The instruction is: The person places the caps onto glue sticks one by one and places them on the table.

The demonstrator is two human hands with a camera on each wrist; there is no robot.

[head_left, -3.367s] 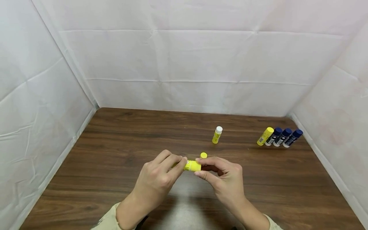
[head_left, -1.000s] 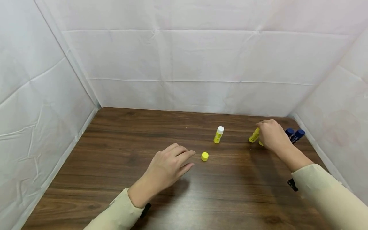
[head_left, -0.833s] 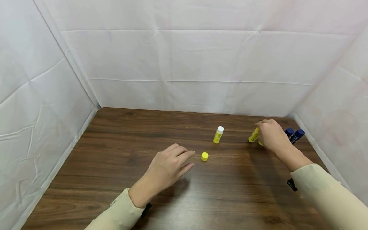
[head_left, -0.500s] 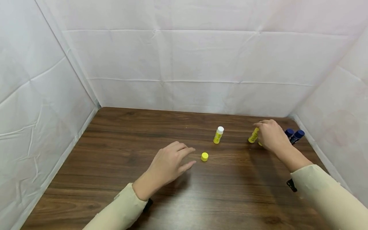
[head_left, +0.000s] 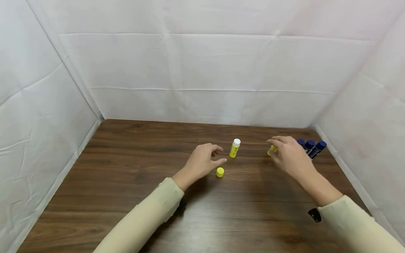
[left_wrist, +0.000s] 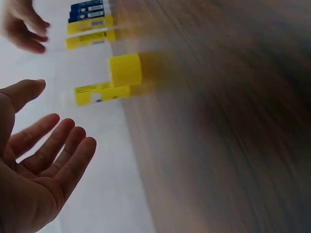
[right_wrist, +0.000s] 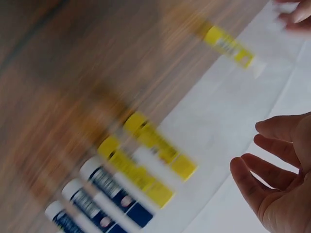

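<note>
My left hand [head_left: 202, 161], fingers loosely bent and holding nothing, hovers beside an uncapped yellow glue stick [head_left: 234, 149] with a white top. Just below the thumb, a loose yellow cap [head_left: 219, 172] stands on the table; the left wrist view shows this cap [left_wrist: 125, 70] large in front of the stick. Over at the right, my right hand [head_left: 291, 154] has its fingers parted, with nothing in them. It partly covers a yellow glue stick [head_left: 271, 151] in the head view. From the right wrist, that upright stick [right_wrist: 160, 148] shows apart from the fingers.
A second capped yellow glue stick [right_wrist: 136, 172] and three blue ones, such as this blue glue stick [right_wrist: 116, 191], line up beside it. White sheeting [head_left: 202, 70] walls the dark wooden table [head_left: 126, 182] at the back and both sides.
Earlier both hands held a yellow glue stick; it now stands at the row's left end, released by my right hand, which has drawn slightly back. My left hand has moved forward and right.
</note>
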